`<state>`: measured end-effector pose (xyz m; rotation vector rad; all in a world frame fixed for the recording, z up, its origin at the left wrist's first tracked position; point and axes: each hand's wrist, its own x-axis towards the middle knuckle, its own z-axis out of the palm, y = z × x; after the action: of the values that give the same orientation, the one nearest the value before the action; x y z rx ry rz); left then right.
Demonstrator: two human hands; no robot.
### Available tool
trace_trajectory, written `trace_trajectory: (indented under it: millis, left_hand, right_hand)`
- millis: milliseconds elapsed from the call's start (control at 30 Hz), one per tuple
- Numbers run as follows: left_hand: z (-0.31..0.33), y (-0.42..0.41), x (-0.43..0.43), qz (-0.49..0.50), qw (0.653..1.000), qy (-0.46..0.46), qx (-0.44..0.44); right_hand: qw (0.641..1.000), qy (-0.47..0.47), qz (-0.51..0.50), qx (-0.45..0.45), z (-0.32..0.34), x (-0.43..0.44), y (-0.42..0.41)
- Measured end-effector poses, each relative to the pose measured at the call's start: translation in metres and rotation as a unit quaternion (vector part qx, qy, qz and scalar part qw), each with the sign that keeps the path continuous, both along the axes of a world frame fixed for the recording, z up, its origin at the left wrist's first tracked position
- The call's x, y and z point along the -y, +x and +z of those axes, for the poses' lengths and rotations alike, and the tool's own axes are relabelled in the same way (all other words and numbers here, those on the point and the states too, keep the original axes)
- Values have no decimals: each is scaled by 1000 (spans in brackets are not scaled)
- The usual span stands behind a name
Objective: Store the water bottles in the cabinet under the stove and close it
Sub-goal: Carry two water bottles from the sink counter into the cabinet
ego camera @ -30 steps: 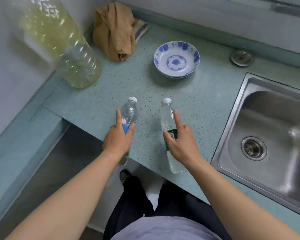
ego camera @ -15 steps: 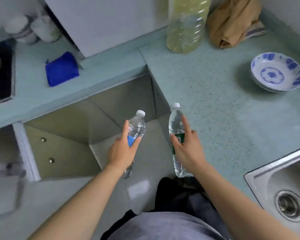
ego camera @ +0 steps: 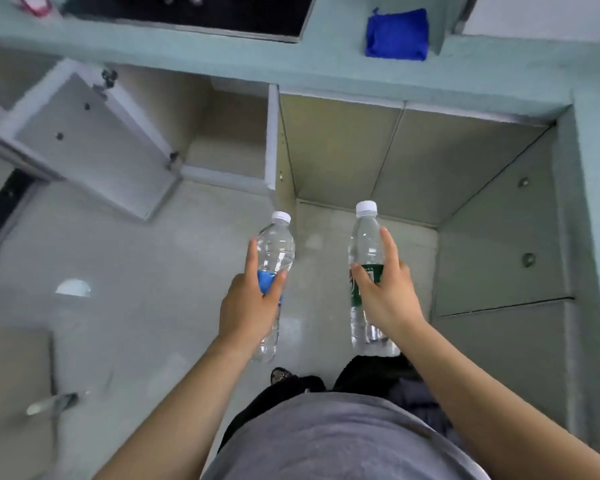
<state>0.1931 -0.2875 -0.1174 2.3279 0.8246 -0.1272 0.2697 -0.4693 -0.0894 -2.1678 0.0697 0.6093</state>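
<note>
My left hand (ego camera: 248,311) grips a clear water bottle with a blue label (ego camera: 274,251) and a white cap. My right hand (ego camera: 387,294) grips a taller clear water bottle with a green label (ego camera: 365,237), also white-capped. Both bottles are held upright in the air above the pale floor. Ahead and to the left, the cabinet under the stove (ego camera: 222,140) stands with its grey door (ego camera: 90,143) swung wide to the left. The black stove top (ego camera: 201,13) sits on the counter above it.
A teal counter edge (ego camera: 291,72) runs across the top, with a folded blue cloth (ego camera: 397,34) on it. Right of the cabinet lies an open recess with beige tiled walls (ego camera: 378,157). A grey panel with round studs (ego camera: 499,251) bounds the right side.
The view has swung left from the sink and bowl to the stove side. Both hands carried their bottles off the counter and now hold them before the open cabinet.
</note>
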Motion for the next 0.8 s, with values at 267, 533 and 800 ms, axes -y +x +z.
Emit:
trace_trajectory:
  millis: [267,533,800]
  left_hand:
    - [7,-111,-115,140,990,10,18]
    - [9,-133,-197,193,981,21,32]
    - [-8,-85,-294,186,982,32,17]
  right_hand:
    - [983,9,183,6,-1,-149,-68]
    - [966,19,256,27,2,-249,-71]
    - [964,9,264,24,-16,-346,-14]
